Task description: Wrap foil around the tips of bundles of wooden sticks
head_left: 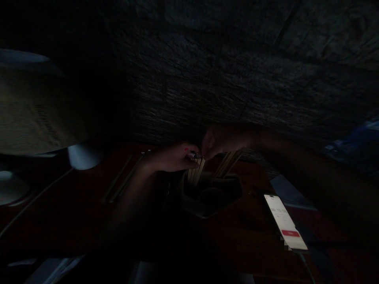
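The scene is very dark. My left hand (179, 157) is closed round the upper part of a bundle of thin light chopsticks (194, 175), whose lower ends stand in a dark angular holder (204, 215). Small shiny spots show at the top of the bundle. Just right of it, my right hand (220, 139) is closed in a pinch, its fingertips at the bundle's top, seemingly on a chopstick; the exact hold is hard to see. More chopsticks (227, 163) lean in the holder's right-hand section, under my right wrist.
Several long thin sticks (122, 179) lie on the wooden table (74, 205) left of my forearm. A lit phone (284, 223) with a cable lies at right. A large tan object (38, 110) stands at left. The stone wall (189, 71) rises close behind.
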Available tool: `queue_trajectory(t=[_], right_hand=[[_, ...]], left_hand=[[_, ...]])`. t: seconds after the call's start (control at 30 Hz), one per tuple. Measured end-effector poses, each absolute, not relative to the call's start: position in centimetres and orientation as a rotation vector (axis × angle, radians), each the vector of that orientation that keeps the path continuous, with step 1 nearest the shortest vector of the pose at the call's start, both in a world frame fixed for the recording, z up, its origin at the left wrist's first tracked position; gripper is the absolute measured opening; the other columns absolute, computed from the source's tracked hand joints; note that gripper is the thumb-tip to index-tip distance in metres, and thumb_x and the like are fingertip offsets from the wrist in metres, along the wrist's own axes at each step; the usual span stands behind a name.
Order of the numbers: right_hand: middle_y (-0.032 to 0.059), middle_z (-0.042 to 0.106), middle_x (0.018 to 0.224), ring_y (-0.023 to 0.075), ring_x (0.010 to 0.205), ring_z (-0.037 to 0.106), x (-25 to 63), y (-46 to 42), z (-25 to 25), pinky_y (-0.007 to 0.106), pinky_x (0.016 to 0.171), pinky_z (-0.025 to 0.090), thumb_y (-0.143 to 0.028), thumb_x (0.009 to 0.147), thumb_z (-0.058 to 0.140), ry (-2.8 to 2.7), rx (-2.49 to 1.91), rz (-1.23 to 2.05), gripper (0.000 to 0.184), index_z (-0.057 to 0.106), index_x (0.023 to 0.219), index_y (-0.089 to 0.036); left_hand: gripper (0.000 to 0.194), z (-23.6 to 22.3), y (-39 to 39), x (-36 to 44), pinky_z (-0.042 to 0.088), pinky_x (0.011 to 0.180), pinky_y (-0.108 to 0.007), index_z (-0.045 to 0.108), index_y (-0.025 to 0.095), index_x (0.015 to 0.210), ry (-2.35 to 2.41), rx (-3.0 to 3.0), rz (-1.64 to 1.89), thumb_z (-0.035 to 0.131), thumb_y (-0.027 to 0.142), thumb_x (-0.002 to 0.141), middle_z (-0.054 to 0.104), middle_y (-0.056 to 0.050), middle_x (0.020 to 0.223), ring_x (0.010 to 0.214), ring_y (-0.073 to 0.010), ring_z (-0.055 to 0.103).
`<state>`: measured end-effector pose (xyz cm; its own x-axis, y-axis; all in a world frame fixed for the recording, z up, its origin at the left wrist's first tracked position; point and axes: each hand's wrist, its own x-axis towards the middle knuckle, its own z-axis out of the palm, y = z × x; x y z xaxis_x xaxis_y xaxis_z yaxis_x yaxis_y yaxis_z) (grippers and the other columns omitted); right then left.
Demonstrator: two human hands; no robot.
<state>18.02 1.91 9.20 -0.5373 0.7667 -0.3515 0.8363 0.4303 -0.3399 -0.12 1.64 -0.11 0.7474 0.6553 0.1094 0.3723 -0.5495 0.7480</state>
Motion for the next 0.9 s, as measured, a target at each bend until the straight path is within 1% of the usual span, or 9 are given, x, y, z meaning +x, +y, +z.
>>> queue_trajectory(t=[0.07,0.27,0.43,0.5,0.57,0.67,0.77,0.83,0.9], right_hand=[[-0.001,0.075,0.069,0.0186,0.071,0.069,17.8,1.9,9.5,0.026,0.061,0.049,-0.019,0.07,0.073,2.552,1.416,-0.68,0.005,0.077,0.069,-0.02],[-0.0045,0.069,0.056,0.0172,0.062,0.068,16.7,1.7,10.9,0.026,0.055,0.047,-0.01,0.064,0.075,2.598,1.428,-0.521,0.013,0.075,0.058,-0.022],[-0.0051,0.066,0.052,0.016,0.059,0.067,15.8,1.4,9.7,0.024,0.053,0.047,-0.006,0.058,0.078,2.582,1.402,-0.451,0.018,0.071,0.051,-0.021],[-0.0057,0.064,0.049,0.0155,0.057,0.066,15.8,1.4,9.2,0.024,0.051,0.046,-0.005,0.057,0.078,2.579,1.424,-0.409,0.019,0.07,0.05,-0.021],[-0.0052,0.065,0.05,0.0154,0.056,0.066,16.1,1.5,9.5,0.024,0.051,0.045,-0.005,0.06,0.077,2.58,1.441,-0.393,0.018,0.072,0.052,-0.021],[-0.0041,0.071,0.059,0.0153,0.059,0.067,16.3,1.7,10.8,0.025,0.053,0.046,-0.006,0.066,0.075,2.605,1.42,-0.395,0.015,0.077,0.062,-0.021],[-0.0052,0.072,0.061,0.0157,0.064,0.069,16.1,1.6,11.9,0.025,0.056,0.048,-0.009,0.069,0.075,2.579,1.377,-0.339,0.013,0.078,0.067,-0.021],[-0.0058,0.072,0.062,0.0161,0.067,0.07,15.8,1.5,11.8,0.026,0.059,0.049,-0.01,0.069,0.075,2.557,1.342,-0.3,0.011,0.078,0.068,-0.02],[-0.0052,0.072,0.063,0.0172,0.069,0.07,15.6,1.2,11.2,0.027,0.061,0.05,-0.01,0.069,0.076,2.548,1.333,-0.274,0.01,0.078,0.07,-0.019]], left_hand=[[0.025,0.0,1.6,-0.1,0.048,0.073,-0.025,0.07,0.014,0.104,0.759,2.227,0.488,0.064,0.023,0.082,0.075,-0.006,0.101,0.087,-0.0183,0.068],[0.027,-0.3,1.8,-0.1,0.049,0.074,-0.026,0.069,0.012,0.107,0.764,2.239,0.472,0.061,0.023,0.084,0.074,-0.007,0.101,0.088,-0.0189,0.068],[0.025,-0.4,1.7,-0.2,0.049,0.079,-0.027,0.069,0.012,0.106,0.686,2.241,0.483,0.059,0.019,0.084,0.073,-0.006,0.102,0.093,-0.0185,0.068],[0.024,-0.3,1.7,-0.2,0.048,0.077,-0.026,0.069,0.012,0.105,0.697,2.257,0.482,0.059,0.018,0.084,0.073,-0.006,0.101,0.091,-0.018,0.067],[0.021,-0.2,1.7,-0.2,0.047,0.074,-0.024,0.069,0.012,0.102,0.72,2.284,0.477,0.06,0.018,0.083,0.073,-0.004,0.096,0.087,-0.0173,0.067],[0.016,0.0,1.6,-0.1,0.046,0.07,-0.023,0.069,0.012,0.095,0.75,2.31,0.477,0.06,0.018,0.083,0.071,-0.002,0.088,0.082,-0.0161,0.066],[0.016,0.1,1.5,0.0,0.046,0.073,-0.023,0.069,0.013,0.096,0.724,2.3,0.497,0.059,0.016,0.083,0.073,-0.002,0.092,0.086,-0.016,0.066],[0.019,0.3,1.4,0.1,0.046,0.075,-0.024,0.069,0.012,0.099,0.707,2.301,0.514,0.06,0.015,0.083,0.073,-0.003,0.094,0.087,-0.0164,0.067],[0.02,0.3,1.3,0.1,0.046,0.073,-0.024,0.069,0.011,0.1,0.734,2.318,0.52,0.061,0.016,0.083,0.073,-0.004,0.091,0.085,-0.0164,0.066]])
